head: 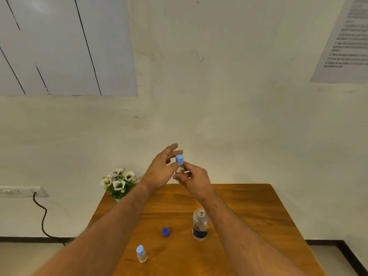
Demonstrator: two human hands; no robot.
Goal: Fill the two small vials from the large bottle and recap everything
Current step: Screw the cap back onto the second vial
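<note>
Both bare arms reach forward over the wooden table (249, 216), and the two hands meet above its far edge, in front of the pale wall. The right hand (196, 181) grasps a small vial (180, 170) by its clear body, holding it upright in the air, with the fingers wrapped around the glass. On top of this vial sits a light blue cap (179, 159). The left hand (162, 169) is at the cap: its thumb tip touches the left side of the cap low down, and the other fingers are spread loose behind and above it, so the hand is mostly released and not clenched. Whether the cap is fully screwed down I cannot tell. The second small vial (141, 254) stands on the table at the near left, upright, with its own light blue cap on, and well apart from both hands. The large bottle (200, 224) stands upright to the right of the middle of the table, just beside the right forearm; its neck is open and it carries a dark blue label low on its body. The dark blue bottle cap (165, 231) lies on the table between the second vial and the large bottle, touching neither. At the far left corner of the table there is a small plant with white flowers (118, 182).
</note>
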